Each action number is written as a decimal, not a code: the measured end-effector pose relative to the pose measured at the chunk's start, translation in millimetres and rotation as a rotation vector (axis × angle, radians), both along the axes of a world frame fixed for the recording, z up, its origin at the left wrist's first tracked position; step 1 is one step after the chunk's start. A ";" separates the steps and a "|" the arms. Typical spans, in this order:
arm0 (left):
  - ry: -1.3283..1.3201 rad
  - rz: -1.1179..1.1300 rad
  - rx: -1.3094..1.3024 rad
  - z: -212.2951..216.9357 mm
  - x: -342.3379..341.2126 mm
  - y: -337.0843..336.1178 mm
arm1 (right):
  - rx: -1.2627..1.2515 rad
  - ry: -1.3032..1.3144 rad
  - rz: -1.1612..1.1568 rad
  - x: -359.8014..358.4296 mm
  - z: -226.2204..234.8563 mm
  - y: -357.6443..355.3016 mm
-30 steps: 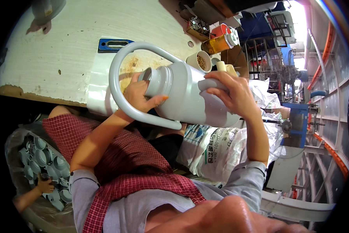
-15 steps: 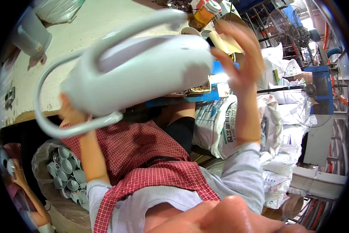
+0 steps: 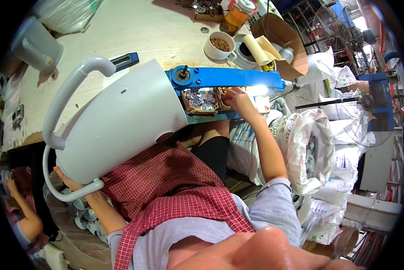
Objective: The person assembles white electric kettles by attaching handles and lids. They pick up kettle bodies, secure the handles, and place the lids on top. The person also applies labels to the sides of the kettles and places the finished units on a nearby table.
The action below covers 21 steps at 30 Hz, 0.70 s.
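A large pale grey plastic jug body, with a curved handle and a second loop handle, lies tilted on its side over my lap and the table edge. My left hand grips its lower left end from below, most of the fingers hidden behind it. Its wide right end meets the tip of a blue machine arm. Below that arm, my right hand has its fingertips closed together in a small box of brass-coloured parts; what they pinch is hidden. Beside it sits a box of silver washers.
On the table stand a white cup of small brass parts, an orange-filled jar and a grey jug. White sacks and a fan are at right. Another person's arm shows at far left.
The jug body has come down and left, its wide end now at the blue arm's tip. My right hand has moved from beside the jug down into the box of brass parts.
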<state>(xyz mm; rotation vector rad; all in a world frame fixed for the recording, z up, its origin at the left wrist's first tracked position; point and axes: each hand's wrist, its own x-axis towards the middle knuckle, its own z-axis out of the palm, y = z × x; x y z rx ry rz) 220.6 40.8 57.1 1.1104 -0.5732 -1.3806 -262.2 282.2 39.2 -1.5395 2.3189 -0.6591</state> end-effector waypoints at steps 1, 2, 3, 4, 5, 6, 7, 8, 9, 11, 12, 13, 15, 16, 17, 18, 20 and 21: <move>-0.022 -0.006 0.007 -3.4 2.2 -1.7 | 0.000 0.000 -0.007 1.0 3.0 1.2; -0.044 -0.012 0.013 -6.8 4.2 -4.0 | -0.001 0.000 -0.015 2.0 7.6 3.6; -0.043 -0.027 -0.001 -11.5 7.2 -5.5 | 0.001 0.001 -0.018 5.7 11.8 4.3; -0.046 -0.036 -0.020 -14.9 11.1 -6.7 | -0.010 0.023 -0.073 12.8 15.4 3.1; -0.049 -0.044 -0.038 -18.6 15.1 -8.5 | -0.045 0.029 -0.161 16.8 18.0 4.6; -0.050 -0.061 -0.046 -24.2 19.6 -12.9 | -0.079 0.037 -0.256 19.8 21.9 9.9; -0.063 -0.073 -0.051 -28.2 26.8 -16.1 | -0.110 0.035 -0.347 27.2 25.0 11.1; -0.075 -0.086 -0.056 -31.5 33.0 -17.6 | -0.212 -0.023 -0.299 37.2 29.7 12.4; -0.046 -0.090 -0.048 -26.4 31.7 -16.5 | -0.315 -0.081 -0.250 50.8 45.1 8.8; 0.018 -0.109 -0.036 -12.6 21.9 -14.6 | -0.468 -0.091 -0.114 65.6 79.4 -12.0; 0.012 -0.091 -0.045 -14.9 23.8 -16.3 | -0.517 -0.048 -0.030 72.5 96.3 -27.4; 0.009 -0.077 -0.050 -19.7 24.5 -18.0 | -0.562 0.001 0.052 77.7 111.0 -42.1; -0.044 -0.048 -0.036 -23.2 22.1 -17.8 | -0.550 0.004 0.105 83.6 129.3 -73.9; -0.093 -0.033 -0.022 -17.7 16.1 -15.8 | -0.547 0.008 0.135 81.7 134.5 -86.6; -0.143 -0.018 -0.006 -15.8 12.8 -15.1 | -0.526 0.045 0.183 77.8 136.7 -94.7; -0.132 -0.033 -0.033 -17.0 14.5 -14.8 | -0.506 0.075 0.234 74.7 137.7 -102.1; -0.111 -0.065 -0.087 -20.6 17.9 -14.1 | -0.466 0.111 0.302 70.2 138.4 -112.0; -0.136 -0.042 -0.103 -27.4 25.1 -15.8 | -0.399 0.093 0.315 70.0 141.6 -114.6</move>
